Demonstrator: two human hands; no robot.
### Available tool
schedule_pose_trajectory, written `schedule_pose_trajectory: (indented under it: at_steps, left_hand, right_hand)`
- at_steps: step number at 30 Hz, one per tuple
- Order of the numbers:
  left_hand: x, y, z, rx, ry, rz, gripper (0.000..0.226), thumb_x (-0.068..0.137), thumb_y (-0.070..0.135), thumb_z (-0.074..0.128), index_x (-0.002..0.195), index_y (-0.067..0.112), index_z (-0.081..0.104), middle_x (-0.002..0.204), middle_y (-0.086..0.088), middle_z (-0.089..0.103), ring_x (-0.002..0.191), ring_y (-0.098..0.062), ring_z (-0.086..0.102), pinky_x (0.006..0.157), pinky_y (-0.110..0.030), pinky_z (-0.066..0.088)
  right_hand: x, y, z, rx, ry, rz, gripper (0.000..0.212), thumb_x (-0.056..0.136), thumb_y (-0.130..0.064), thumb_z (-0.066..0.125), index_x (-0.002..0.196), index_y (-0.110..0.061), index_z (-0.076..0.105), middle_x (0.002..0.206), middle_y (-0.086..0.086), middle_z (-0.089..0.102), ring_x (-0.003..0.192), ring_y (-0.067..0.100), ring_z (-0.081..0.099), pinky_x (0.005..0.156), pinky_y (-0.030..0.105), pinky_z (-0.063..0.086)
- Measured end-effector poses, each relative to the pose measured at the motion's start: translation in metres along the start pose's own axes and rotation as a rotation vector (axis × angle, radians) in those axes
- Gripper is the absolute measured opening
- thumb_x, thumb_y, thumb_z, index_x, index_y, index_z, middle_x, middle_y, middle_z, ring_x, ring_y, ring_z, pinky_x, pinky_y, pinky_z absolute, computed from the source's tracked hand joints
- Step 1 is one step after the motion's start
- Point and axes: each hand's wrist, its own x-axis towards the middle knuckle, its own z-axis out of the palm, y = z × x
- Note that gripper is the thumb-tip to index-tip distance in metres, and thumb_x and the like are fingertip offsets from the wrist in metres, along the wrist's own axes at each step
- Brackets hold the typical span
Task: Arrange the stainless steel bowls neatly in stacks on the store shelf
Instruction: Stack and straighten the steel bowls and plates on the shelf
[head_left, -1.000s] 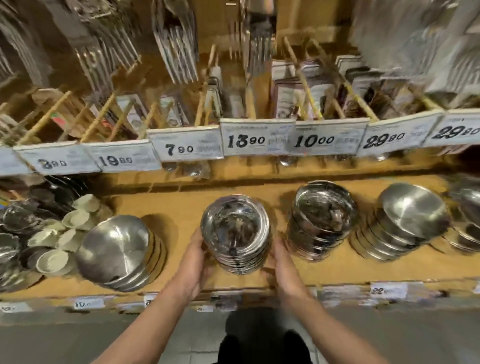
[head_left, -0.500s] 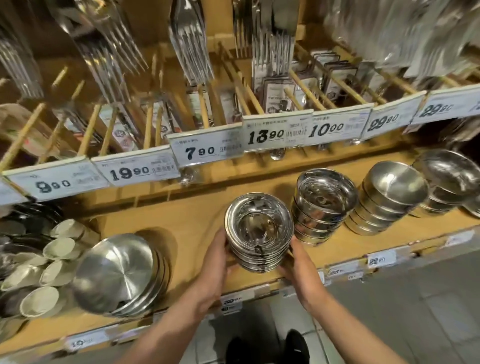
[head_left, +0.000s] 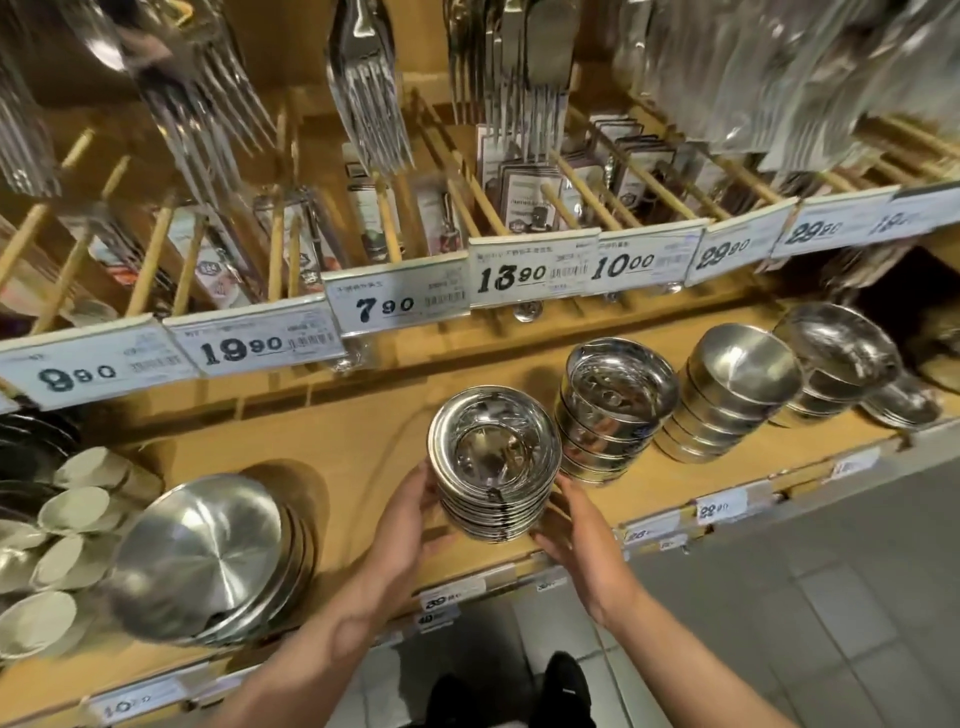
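Note:
A stack of small rimmed steel bowls (head_left: 493, 457) stands on the wooden shelf (head_left: 353, 441), near its front edge. My left hand (head_left: 410, 525) cups the stack's left side and my right hand (head_left: 571, 525) cups its right side. Both sets of fingers curl round the lower bowls. Just to the right is a taller stack of steel bowls (head_left: 613, 410), close to the held one. Further right lean a stack of matte bowls (head_left: 732, 395) and a stack of wider shiny bowls (head_left: 836, 364).
A leaning stack of large steel plates (head_left: 208, 551) lies at the left, beside white cups (head_left: 67, 525). Price tags (head_left: 395, 306) line the rail above, with forks and packaged cutlery (head_left: 369, 93) hanging overhead. Grey floor tiles (head_left: 831, 597) lie below right.
The view has swung left and closer, and the held stack now sits nearer the taller stack on its right. Both hands stay on its sides.

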Motion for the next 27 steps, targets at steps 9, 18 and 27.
schedule_pose_trajectory:
  at_steps: [9, 18, 27]
  left_hand:
    - [-0.001, 0.012, -0.005, -0.089, 0.119, 0.03, 0.037, 0.105, 0.047, 0.04, 0.102, 0.035, 0.075, 0.106, 0.004, 0.078, 0.109, -0.02, 0.068, 0.094, -0.045, 0.053]
    - [-0.031, -0.019, 0.017, -0.052, 0.196, 0.056, 0.033, 0.107, 0.025, 0.038, 0.096, 0.024, 0.069, 0.089, -0.006, 0.064, 0.092, -0.027, 0.059, 0.078, -0.035, 0.054]
    - [-0.052, -0.032, 0.066, -0.107, 0.16, -0.14, 0.02, 0.108, 0.026, 0.044, 0.095, 0.015, 0.053, 0.092, -0.009, 0.05, 0.077, -0.018, 0.051, 0.081, -0.038, 0.048]
  right_hand:
    - [-0.007, -0.008, -0.01, -0.012, 0.059, -0.011, 0.025, 0.106, -0.042, 0.044, 0.113, -0.035, 0.067, 0.099, -0.014, 0.078, 0.103, 0.011, 0.071, 0.089, 0.032, 0.057]
    - [-0.032, -0.001, -0.029, 0.041, 0.139, -0.064, 0.026, 0.107, -0.036, 0.047, 0.103, -0.032, 0.072, 0.083, -0.012, 0.076, 0.094, 0.017, 0.069, 0.095, 0.041, 0.057]
    - [-0.048, -0.014, -0.088, 0.101, 0.252, -0.091, 0.023, 0.107, -0.028, 0.047, 0.121, -0.018, 0.062, 0.105, 0.01, 0.064, 0.102, 0.025, 0.066, 0.096, 0.038, 0.057]
